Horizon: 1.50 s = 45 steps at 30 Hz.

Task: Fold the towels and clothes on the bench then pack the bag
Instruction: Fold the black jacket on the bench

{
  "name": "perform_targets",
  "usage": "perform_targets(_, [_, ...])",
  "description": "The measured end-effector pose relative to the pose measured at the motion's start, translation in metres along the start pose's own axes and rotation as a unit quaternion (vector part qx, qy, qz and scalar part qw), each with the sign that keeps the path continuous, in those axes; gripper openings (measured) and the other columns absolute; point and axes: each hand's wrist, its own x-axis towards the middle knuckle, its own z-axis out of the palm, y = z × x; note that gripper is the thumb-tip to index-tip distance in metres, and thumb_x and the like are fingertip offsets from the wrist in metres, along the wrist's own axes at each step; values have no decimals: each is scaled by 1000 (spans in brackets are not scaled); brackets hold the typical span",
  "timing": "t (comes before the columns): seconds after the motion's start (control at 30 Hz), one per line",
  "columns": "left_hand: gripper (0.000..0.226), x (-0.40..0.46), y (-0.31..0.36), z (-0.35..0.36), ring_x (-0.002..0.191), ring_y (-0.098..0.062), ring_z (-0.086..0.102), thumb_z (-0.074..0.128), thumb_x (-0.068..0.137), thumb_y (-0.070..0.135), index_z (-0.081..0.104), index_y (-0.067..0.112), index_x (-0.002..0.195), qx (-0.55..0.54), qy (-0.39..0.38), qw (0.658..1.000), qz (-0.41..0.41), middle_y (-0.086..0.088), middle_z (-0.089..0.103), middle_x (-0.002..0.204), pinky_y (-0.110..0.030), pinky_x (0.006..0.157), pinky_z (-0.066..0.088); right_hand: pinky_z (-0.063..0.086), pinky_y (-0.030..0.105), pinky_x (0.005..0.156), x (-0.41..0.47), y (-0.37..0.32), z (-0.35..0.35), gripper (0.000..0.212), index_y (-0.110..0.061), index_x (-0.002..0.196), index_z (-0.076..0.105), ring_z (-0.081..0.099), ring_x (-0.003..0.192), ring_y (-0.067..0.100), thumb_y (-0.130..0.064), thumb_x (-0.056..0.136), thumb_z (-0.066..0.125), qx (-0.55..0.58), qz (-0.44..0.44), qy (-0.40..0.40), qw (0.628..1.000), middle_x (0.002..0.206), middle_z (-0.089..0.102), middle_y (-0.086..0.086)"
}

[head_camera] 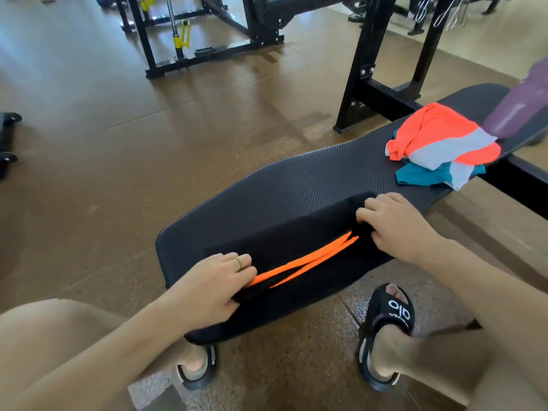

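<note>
A gym with a brown rubber floor (pixel 124 161) and black steel racks (pixel 189 34) surrounds a long black padded table (pixel 311 176). At the near end of the table lies a black garment (pixel 299 250) with orange stripes, spread flat along the near edge. The left hand (pixel 219 289), a ring on one finger, is closed on the garment's left end near the table's near left corner. The right hand (pixel 394 223) pinches the garment's right end, fingers curled over the cloth. Toward the far end of the table an orange and grey cloth (pixel 439 137) lies crumpled on top of a teal one (pixel 427 175), by the right edge. Just beyond them a purple bag (pixel 522 105) rests on the table. Two feet in black sandals (pixel 385 330) stand on the floor below the near edge.
</note>
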Motion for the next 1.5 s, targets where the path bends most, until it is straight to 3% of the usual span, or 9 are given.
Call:
perform_targets(0.2, [31,-5,13,7,78,-13,58,60,76,41,51,27,102,36,17,998,-46,11,57,90,-29,63,48,48,41,91,-21,-8,6,28,-17,106,69,61,90,25,-9,80,70,5,6,36,999,93,62,3])
perform_targets(0.43, [27,-9,5,6,78,-16,61,68,83,26,56,22,108,83,68,993,-45,5,60,92,-29,61,52,49,40,81,-35,-13,-25,11,-13,82,64,56,73,24,-11,71,68,29,1,117,993,78,52,1])
perform_targets(0.63, [33,-16,19,9,95,-23,56,63,78,36,55,21,106,131,20,990,-48,-2,58,115,-37,77,51,48,39,85,-52,-19,-9,22,-20,90,62,56,82,22,-19,69,64,-8,-20,1,1000,84,52,-3])
perform_targets(0.8, [68,0,43,13,124,-33,57,53,86,67,67,8,116,147,15,986,-82,-16,60,137,-47,103,49,46,43,96,-54,-28,-5,31,-20,96,63,60,89,24,-29,67,67,-29,4,-61,998,87,58,-1])
perform_targets(0.97, [99,31,67,18,124,-31,58,51,87,75,33,7,156,165,15,976,-142,-18,50,148,-42,98,50,41,45,108,-45,-53,-15,35,-20,102,63,59,102,23,-39,73,58,32,-32,10,999,103,60,1])
perform_targets(1.1, [64,53,75,28,98,-24,64,61,92,52,57,7,137,181,30,980,-74,-12,63,123,-35,77,53,21,38,124,-38,-84,-3,70,-25,152,38,30,147,14,-53,90,52,166,-87,-10,982,158,36,-4])
perform_targets(1.3, [21,48,68,41,74,-17,62,62,97,35,60,17,110,112,50,991,-45,-4,63,99,-29,62,48,24,49,123,-47,-79,29,64,-26,158,23,15,154,17,-42,101,45,81,-99,-40,991,166,20,-2])
perform_targets(1.4, [27,42,71,49,89,-23,61,63,96,34,61,12,112,145,72,986,-27,-11,63,112,-35,73,51,26,52,122,-56,-78,36,64,-22,159,22,15,154,22,-42,102,41,49,-95,-40,993,167,18,3])
perform_targets(1.5, [46,35,81,57,136,-37,44,52,100,42,53,4,125,153,63,984,-58,-24,44,147,-53,110,41,18,51,124,-60,-79,40,66,-24,161,12,3,156,20,-50,104,30,60,-88,-37,994,168,6,1])
